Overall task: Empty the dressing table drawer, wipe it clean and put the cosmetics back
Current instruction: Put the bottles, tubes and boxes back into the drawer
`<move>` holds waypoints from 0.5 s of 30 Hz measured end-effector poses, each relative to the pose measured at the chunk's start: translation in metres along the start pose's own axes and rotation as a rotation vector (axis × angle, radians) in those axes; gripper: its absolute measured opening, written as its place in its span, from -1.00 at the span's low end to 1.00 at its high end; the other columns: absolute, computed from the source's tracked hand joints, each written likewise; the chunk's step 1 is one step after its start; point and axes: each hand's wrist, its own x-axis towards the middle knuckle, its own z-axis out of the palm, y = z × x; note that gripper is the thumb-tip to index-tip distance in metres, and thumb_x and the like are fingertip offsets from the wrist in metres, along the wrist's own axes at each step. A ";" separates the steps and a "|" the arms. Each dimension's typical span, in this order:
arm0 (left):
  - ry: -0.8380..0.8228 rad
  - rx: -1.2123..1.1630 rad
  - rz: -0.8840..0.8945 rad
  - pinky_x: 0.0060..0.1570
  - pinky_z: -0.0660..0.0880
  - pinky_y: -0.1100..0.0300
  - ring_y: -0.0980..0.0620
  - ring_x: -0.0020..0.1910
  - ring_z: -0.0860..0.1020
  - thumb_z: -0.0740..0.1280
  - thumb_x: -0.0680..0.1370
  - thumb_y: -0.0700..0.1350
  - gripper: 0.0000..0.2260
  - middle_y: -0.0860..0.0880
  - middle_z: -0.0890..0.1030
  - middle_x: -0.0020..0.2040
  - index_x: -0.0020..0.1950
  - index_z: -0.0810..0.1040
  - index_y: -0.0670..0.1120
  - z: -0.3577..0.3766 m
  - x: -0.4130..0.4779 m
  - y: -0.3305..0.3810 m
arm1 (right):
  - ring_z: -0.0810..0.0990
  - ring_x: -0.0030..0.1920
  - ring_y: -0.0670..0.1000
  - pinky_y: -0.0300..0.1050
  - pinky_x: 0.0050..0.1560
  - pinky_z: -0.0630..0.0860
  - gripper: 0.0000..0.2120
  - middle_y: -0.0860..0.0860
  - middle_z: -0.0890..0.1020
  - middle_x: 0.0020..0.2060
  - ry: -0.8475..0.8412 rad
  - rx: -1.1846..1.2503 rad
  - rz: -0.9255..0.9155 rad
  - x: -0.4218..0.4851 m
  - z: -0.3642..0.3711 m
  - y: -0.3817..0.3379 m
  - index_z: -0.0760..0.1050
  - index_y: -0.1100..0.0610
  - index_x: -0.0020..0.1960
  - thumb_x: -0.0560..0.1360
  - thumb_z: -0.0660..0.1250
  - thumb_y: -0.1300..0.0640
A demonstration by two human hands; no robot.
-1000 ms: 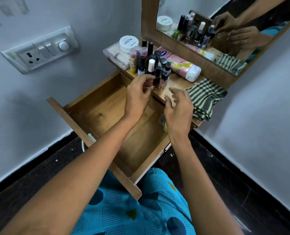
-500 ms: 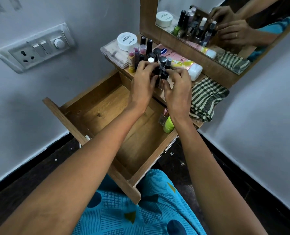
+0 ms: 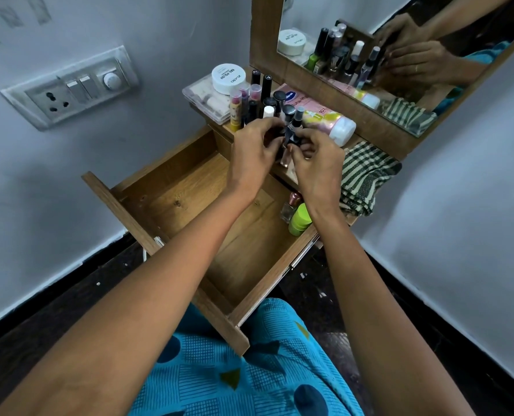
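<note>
L hand (image 3: 254,148) & R hand (image 3: 318,163) are both up at the front edge of the tabletop (image 3: 288,177), facing each other. Fingers are curled in from either side round a bunch of small nail polish bottles (image 3: 293,127). L fingers wrap the bunch's left side. R thumb & fingers pinch a dark bottle w/ grey cap. The bottles stand upright, caps poking out above the knuckles. How many each hand has, can't tell.

Just behind the hands, more upright tubes & lip balms (image 3: 237,106) stand toward the top's left end. A pink-yellow lotion bottle (image 3: 324,121) lies on its side along the back edge by the mirror (image 3: 399,55), white cap pointing right. At the left end sits a clear plastic box (image 3: 204,100) w/ a white round tub (image 3: 228,78) on it. At the right end a green-striped cloth (image 3: 366,178) is folded, hanging over the front edge.

Below the hands the drawer (image 3: 237,253) is pulled right out. In its far right corner, under the R wrist, are a green bottle (image 3: 300,219) & a small clear bottle w/ pinkish cap (image 3: 290,205), touching.

A switch plate (image 3: 69,88) is on the left wall; blue patterned clothing (image 3: 249,370) shows at the bottom.
</note>
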 end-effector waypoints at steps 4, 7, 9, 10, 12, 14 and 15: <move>-0.054 0.006 -0.014 0.07 0.49 0.26 0.05 0.02 0.58 0.37 0.45 -0.26 -0.75 -0.11 0.63 0.07 0.13 0.59 -0.18 -0.012 -0.015 0.002 | 0.54 -0.09 -0.10 -0.26 0.04 0.53 -0.68 0.11 0.62 0.02 -0.022 -0.005 -0.023 -0.016 -0.009 -0.004 0.52 0.25 0.18 0.44 0.37 0.29; -0.102 -0.003 -0.021 0.04 0.43 0.39 0.13 -0.02 0.55 0.39 0.45 -0.26 -0.77 -0.10 0.64 0.05 0.10 0.60 -0.19 -0.019 -0.028 0.003 | 0.56 -0.07 -0.04 -0.17 0.06 0.54 -0.70 0.12 0.62 0.02 -0.058 -0.016 -0.038 -0.032 -0.015 -0.005 0.54 0.25 0.17 0.43 0.37 0.30; -0.136 -0.019 -0.039 -0.01 0.42 0.48 0.13 -0.02 0.56 0.40 0.43 -0.27 -0.78 -0.10 0.64 0.03 0.07 0.61 -0.19 -0.020 -0.037 0.002 | 0.57 -0.06 0.00 -0.13 0.07 0.55 -0.72 0.13 0.62 0.00 -0.092 -0.022 -0.022 -0.041 -0.019 -0.003 0.55 0.26 0.14 0.43 0.38 0.30; -0.154 -0.019 -0.042 -0.05 0.40 0.53 0.14 -0.04 0.55 0.40 0.43 -0.27 -0.79 -0.11 0.65 0.02 0.06 0.62 -0.19 -0.020 -0.041 0.002 | 0.57 -0.06 0.01 -0.11 0.06 0.54 -0.73 0.13 0.61 0.00 -0.117 -0.037 -0.008 -0.045 -0.021 -0.002 0.55 0.26 0.13 0.43 0.37 0.30; -0.201 -0.003 -0.041 -0.07 0.40 0.54 0.16 -0.06 0.54 0.41 0.42 -0.26 -0.79 -0.10 0.65 0.01 0.05 0.62 -0.18 -0.019 -0.051 0.001 | 0.55 -0.08 0.00 -0.08 0.04 0.55 -0.74 0.13 0.58 0.00 -0.176 -0.087 0.016 -0.055 -0.023 0.003 0.55 0.26 0.12 0.44 0.36 0.30; -0.252 0.016 -0.053 0.00 0.45 0.42 0.12 -0.03 0.55 0.41 0.43 -0.25 -0.79 -0.10 0.64 0.02 0.05 0.61 -0.18 -0.015 -0.060 -0.002 | 0.53 -0.09 -0.01 -0.06 0.02 0.56 -0.76 0.12 0.54 0.01 -0.222 -0.131 0.037 -0.065 -0.023 0.009 0.55 0.28 0.11 0.44 0.36 0.30; -0.276 0.027 -0.067 0.05 0.46 0.34 0.08 0.01 0.56 0.41 0.43 -0.26 -0.79 -0.11 0.63 0.03 0.06 0.61 -0.18 -0.012 -0.064 -0.005 | 0.54 -0.09 0.01 -0.04 0.01 0.57 -0.76 0.12 0.54 0.02 -0.235 -0.149 0.049 -0.070 -0.022 0.013 0.54 0.28 0.10 0.44 0.36 0.30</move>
